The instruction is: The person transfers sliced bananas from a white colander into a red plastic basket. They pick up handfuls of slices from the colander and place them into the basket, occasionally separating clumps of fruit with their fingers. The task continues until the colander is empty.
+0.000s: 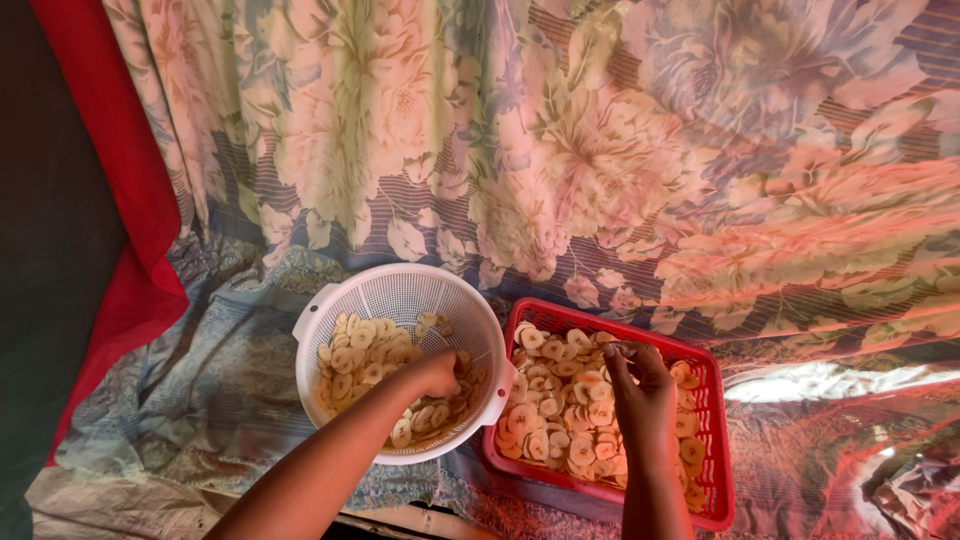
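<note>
Spreading, seemingly, slices (560, 400), both hands (640, 385).

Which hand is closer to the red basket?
Right. The right hand is over the red basket, touching the slices in it. The left hand is beside it, down inside the white colander.

Pale round banana slices (372, 362) are lying heaped in a white round colander (400, 290); more slices (560, 410) are spreading across the red rectangular basket (712, 440) touching it.
</note>
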